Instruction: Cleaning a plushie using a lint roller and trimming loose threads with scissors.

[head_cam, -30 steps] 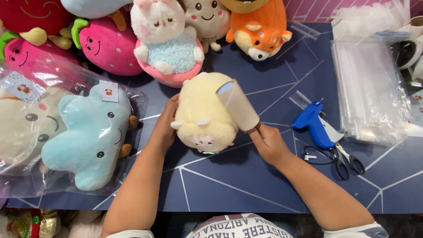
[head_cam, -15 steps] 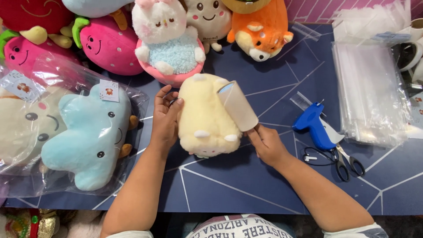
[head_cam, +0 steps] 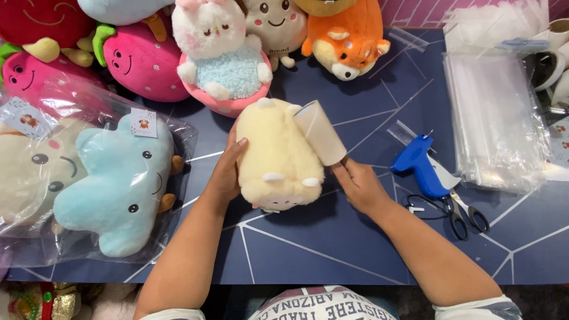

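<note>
The cream plush toy [head_cam: 277,155] lies in the middle of the dark blue table [head_cam: 332,249], its feet toward the person. The left hand [head_cam: 226,172] rests flat against the left side of the toy with open fingers; it presses the toy but does not close around it. The right hand [head_cam: 359,184] is closed around the handle of a lint roller [head_cam: 320,133], and the pale roll lies on the upper right part of the toy.

At the left, two clear plastic bags are visible. One holds a light blue star plush [head_cam: 118,184] and carries a small square white label [head_cam: 143,122] near its top. The other, further left, holds a cream plush [head_cam: 29,172] and has a similar white label [head_cam: 25,117] at its upper corner. At the right, a stack of empty clear bags [head_cam: 495,118] lies flat. Between this stack and the right hand there is one blue tagging gun [head_cam: 422,169] and one pair of scissors [head_cam: 462,214] with black handles.

Along the far edge I count two pink strawberry plushes, one white bunny plush [head_cam: 222,53], one beige plush and one orange dog plush [head_cam: 349,41].
</note>
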